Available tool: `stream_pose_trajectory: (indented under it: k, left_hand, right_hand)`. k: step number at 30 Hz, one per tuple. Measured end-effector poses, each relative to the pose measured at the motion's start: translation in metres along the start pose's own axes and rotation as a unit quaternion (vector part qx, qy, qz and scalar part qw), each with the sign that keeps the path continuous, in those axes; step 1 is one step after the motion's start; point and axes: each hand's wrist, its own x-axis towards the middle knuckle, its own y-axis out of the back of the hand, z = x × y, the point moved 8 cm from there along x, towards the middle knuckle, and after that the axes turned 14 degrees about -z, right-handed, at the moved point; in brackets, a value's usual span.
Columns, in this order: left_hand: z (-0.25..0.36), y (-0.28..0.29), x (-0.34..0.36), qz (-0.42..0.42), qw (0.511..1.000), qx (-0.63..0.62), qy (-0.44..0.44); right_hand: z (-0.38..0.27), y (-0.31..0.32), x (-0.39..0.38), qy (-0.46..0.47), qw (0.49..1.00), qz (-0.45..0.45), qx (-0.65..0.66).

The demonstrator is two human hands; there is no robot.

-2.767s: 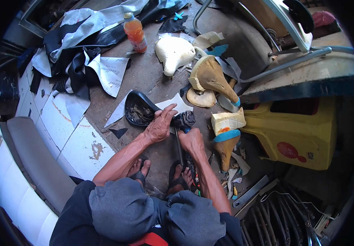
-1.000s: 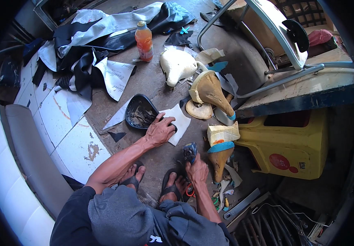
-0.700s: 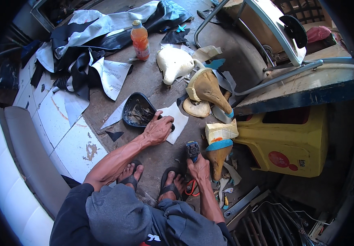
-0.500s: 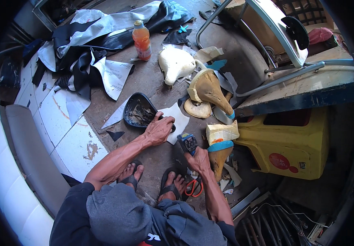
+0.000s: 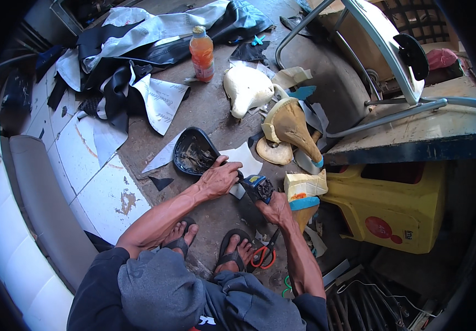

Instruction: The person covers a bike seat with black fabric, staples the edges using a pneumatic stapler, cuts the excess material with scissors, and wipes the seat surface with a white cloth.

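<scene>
A black saddle shell (image 5: 185, 150), hollow side up, lies on the floor before me, its narrow end pointing toward my right hand. My left hand (image 5: 219, 180) is closed on that narrow end, thumb and fingers over the rim. In my right hand (image 5: 275, 208) is a blue-and-black staple gun (image 5: 259, 188), its head close to the shell's narrow tip; whether they touch is unclear. A white sheet piece (image 5: 248, 161) lies partly beneath the shell and my left hand. Right of the staple gun stands a cream foam block (image 5: 305, 184) with a blue band below it.
Scissors with orange handles (image 5: 264, 257) lie by my right foot. Farther off are a cream saddle (image 5: 249, 90), a brown saddle (image 5: 293, 124) and an orange drink bottle (image 5: 202, 55). A yellow box (image 5: 397, 212) and metal-framed chair (image 5: 378, 49) stand at right; fabric scraps (image 5: 155, 102) lie at left.
My right hand has brought the staple gun forward, closer to the shell's narrow end. My left hand keeps its hold. The whole view has shifted slightly, and a green handle now shows by my right forearm.
</scene>
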Motion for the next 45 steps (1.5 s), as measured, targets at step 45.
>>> stream_pose_trajectory:
  k: [45]
  left_hand:
    - [0.002, -0.018, 0.013, -0.084, 0.996, -0.008, -0.019]
  right_hand:
    - [0.006, 0.001, 0.008, -0.035, 0.997, -0.043, -0.045]
